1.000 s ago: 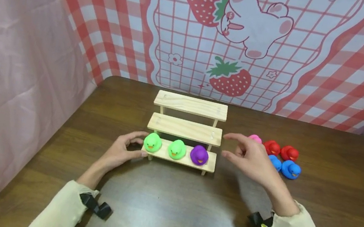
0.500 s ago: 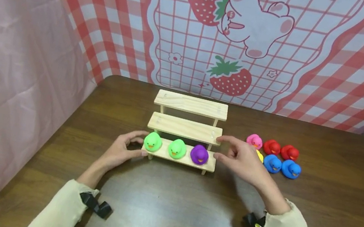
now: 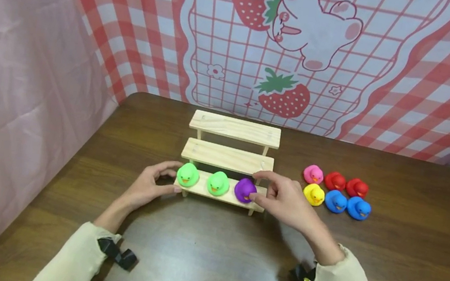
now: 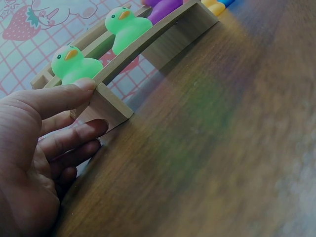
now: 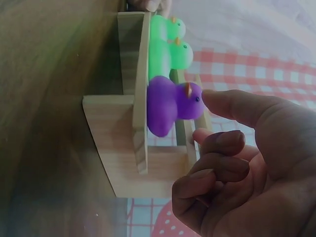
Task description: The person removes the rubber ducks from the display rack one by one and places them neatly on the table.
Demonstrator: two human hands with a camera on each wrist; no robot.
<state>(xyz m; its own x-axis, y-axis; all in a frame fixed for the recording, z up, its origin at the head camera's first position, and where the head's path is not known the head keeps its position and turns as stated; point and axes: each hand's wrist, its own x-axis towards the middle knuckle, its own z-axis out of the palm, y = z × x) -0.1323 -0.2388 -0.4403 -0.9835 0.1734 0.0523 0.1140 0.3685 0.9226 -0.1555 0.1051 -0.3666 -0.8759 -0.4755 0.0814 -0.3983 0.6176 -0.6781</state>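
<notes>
A three-tier wooden display stand [image 3: 228, 157] holds a row of rubber ducks on its lowest step: a green duck [image 3: 188, 175] at the left end, another green duck [image 3: 218, 184] in the middle and a purple duck [image 3: 245, 190] at the right. My left hand [image 3: 150, 186] holds the left end of that step, its thumb [image 4: 81, 86] on the front edge below the first green duck. My right hand [image 3: 286, 200] is at the purple duck, thumb by its head and index finger behind it. The right wrist view shows the thumb [image 5: 232, 102] near the head, other fingers curled.
Right of the stand, a pink duck [image 3: 313, 174], two red ducks [image 3: 335, 181], a yellow duck [image 3: 314, 194] and two blue ducks [image 3: 336, 201] sit in two rows on the brown table [image 3: 197, 259]. A checked strawberry cloth [image 3: 237, 64] hangs behind.
My right hand has moved left from beside the stand to the purple duck, uncovering the pink, yellow and blue ducks. The left hand has stayed at the stand's left end.
</notes>
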